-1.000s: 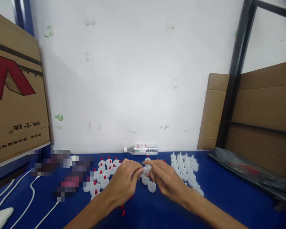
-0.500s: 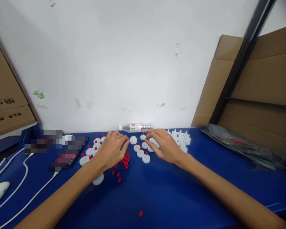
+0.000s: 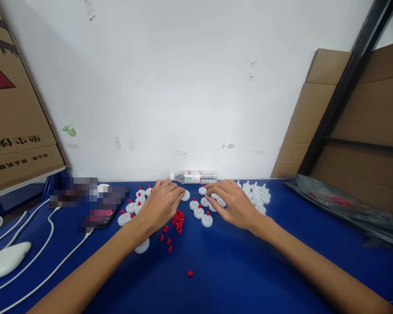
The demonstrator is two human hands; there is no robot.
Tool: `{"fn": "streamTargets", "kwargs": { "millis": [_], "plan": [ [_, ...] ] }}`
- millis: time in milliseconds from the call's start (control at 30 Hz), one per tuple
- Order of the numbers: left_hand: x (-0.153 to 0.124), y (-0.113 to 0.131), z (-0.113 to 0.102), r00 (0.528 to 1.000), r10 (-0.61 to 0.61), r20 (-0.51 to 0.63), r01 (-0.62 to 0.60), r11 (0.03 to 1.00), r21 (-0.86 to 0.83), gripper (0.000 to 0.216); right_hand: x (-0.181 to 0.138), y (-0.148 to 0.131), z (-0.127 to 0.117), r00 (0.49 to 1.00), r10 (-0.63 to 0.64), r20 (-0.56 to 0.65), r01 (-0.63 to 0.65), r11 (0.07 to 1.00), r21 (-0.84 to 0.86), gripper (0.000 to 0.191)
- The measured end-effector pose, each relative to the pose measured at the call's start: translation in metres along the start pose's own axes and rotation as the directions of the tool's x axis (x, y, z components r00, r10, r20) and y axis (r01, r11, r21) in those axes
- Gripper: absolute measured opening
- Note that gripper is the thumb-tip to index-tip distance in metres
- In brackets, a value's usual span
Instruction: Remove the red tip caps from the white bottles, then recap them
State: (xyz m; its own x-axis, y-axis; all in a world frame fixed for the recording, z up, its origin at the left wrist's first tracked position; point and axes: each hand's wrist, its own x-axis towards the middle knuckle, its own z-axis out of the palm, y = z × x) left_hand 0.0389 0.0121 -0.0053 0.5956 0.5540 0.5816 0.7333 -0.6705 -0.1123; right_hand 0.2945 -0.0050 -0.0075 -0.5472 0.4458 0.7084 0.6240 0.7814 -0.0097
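Note:
My left hand (image 3: 165,200) has its thumb and fingers closed on the edge of a white nozzle cap (image 3: 185,196), which is tilted; its tip is hidden. Below that hand lies a pile of small red tips (image 3: 178,220). My right hand (image 3: 231,201) is curved with thumb and index finger apart, nothing visible between them. It hovers beside a white cap with a red tip (image 3: 202,190) and partly covers more such caps. Several others, such as this red-tipped cap (image 3: 207,219), stand between the hands. More red-tipped caps (image 3: 130,206) stand left of my left hand.
White nozzle caps without red tips (image 3: 257,194) are heaped at the right. A plastic bottle (image 3: 193,176) lies against the wall. A phone (image 3: 106,207) with cables and a white device (image 3: 9,261) are at left, a grey plastic bag (image 3: 340,209) at right. One red tip (image 3: 190,274) lies nearer.
The view has shifted so most things appear farther right. The white cap at my left fingers has tilted, and my right index finger has curled down. The nearest red tip has turned and shifted slightly.

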Motion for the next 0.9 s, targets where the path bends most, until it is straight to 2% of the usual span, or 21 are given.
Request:
{"fn": "streamTargets", "kwargs": {
  "millis": [733,900],
  "plan": [
    [-0.0009,0.0005,-0.0023,0.999,0.032,0.033,-0.031,0.999,-0.009,0.030,0.0012,-0.0014,-0.0010,1.000,-0.018,0.007,0.018,0.999,-0.032,0.012],
    [-0.0013,0.0005,-0.0020,0.999,0.035,0.033,-0.034,0.999,-0.003,0.030,0.0018,-0.0004,-0.0037,0.999,-0.032,-0.032,0.030,0.997,-0.071,0.012]
  ]
}}
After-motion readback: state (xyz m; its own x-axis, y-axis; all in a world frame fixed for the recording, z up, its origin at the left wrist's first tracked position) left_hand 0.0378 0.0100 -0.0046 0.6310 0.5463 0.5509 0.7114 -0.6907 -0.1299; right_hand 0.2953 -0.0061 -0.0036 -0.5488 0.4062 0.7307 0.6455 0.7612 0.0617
